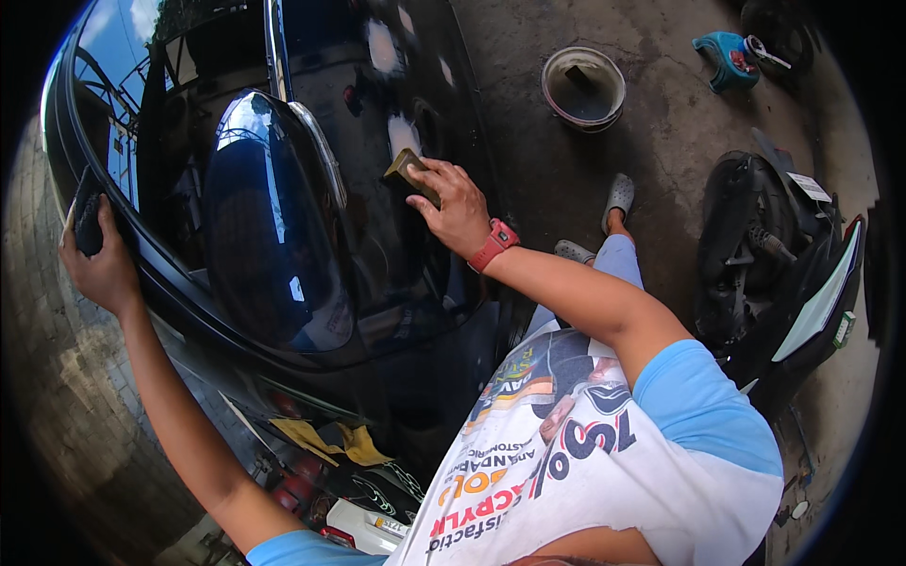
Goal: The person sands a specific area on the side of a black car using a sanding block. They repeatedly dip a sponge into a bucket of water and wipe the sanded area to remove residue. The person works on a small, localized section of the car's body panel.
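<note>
My right hand (458,209) grips an olive-brown rectangular block (408,175) between thumb and fingers, over the side of a glossy dark car (387,255). A whitish patch (403,135) on the bodywork lies just beyond the block. Whether the block's underside touches the panel is hidden. On the far left, my left hand (106,272) is closed round a dark pad (89,219) at the curved edge of the car. The pad's exact kind does not show. Between my hands bulges the dark side mirror (269,226), its shell reflecting the sky.
A round pail (569,115) with a dark piece inside stands on the floor beyond my feet. Farther right are a blue stool (727,64) and a parked motorcycle (746,255). Yellow cloth (326,441) lies below the car's front. Another whitish patch (383,47) marks the bodywork.
</note>
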### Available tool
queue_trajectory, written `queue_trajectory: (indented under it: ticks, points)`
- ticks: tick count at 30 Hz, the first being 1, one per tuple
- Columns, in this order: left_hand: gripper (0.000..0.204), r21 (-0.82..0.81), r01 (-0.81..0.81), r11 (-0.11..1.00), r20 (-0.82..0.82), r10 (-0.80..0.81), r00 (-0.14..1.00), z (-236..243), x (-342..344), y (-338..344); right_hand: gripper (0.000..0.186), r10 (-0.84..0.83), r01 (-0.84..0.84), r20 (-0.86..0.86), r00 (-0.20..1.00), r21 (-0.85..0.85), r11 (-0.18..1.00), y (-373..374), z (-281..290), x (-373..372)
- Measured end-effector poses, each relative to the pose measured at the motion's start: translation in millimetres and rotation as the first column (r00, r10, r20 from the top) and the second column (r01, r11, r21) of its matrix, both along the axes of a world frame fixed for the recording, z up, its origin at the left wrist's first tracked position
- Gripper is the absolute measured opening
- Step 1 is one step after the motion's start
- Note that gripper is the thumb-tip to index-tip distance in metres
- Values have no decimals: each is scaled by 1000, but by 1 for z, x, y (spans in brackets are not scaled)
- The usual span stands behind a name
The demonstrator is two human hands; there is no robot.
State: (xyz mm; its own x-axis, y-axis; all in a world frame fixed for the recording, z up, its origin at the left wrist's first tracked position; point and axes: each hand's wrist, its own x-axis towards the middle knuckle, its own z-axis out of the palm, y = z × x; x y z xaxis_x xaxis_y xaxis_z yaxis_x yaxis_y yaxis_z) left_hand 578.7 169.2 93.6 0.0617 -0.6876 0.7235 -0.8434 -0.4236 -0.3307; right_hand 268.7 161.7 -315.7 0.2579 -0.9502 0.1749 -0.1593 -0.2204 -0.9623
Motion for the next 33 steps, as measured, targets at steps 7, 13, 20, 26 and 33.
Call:
queue_trajectory:
  ticks: [7,13,20,26,33]
  points:
    - [54,13,-57,998,26,56,998,-5,-7,-14,36,-131,136,-62,989,92,986,-81,-3,24]
    - [56,-13,-23,1000,35,23,999,-2,-13,-3,41,30,-38,-83,996,-94,995,-8,4,1]
    - [48,8,-94,996,96,93,991,-2,-2,-9,45,-42,46,-122,992,34,998,-58,8,21]
    - [52,-22,37,999,33,-37,999,-1,-7,-5,44,-10,6,-95,995,-38,999,-44,4,15]
    - [58,-15,-41,999,60,42,997,-5,-8,-9,47,-2,13,-88,996,120,993,-92,-2,27]
